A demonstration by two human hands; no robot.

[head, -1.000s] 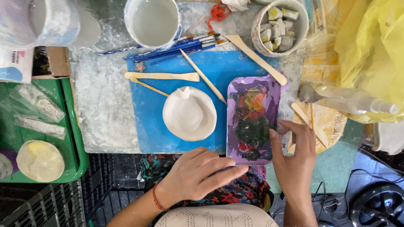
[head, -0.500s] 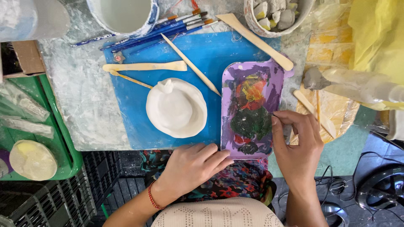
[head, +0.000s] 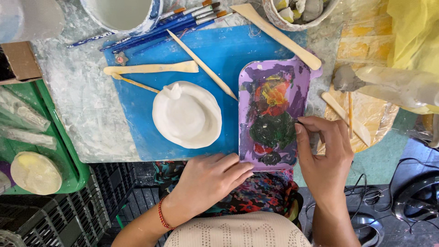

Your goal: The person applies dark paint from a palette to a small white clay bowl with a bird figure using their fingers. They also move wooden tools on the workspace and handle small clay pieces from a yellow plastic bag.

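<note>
The right hand pinches a thin dark stick at the right edge of the purple paint tray. The left hand lies loose and holds nothing, its fingers touching the tray's near corner. A white clay bowl sits just left of the tray on the blue mat.

white bucket: top cut off by the picture's edge
bowl of clay bits: only the bottom shows
right hand: hides what its fingertips pinch
</note>
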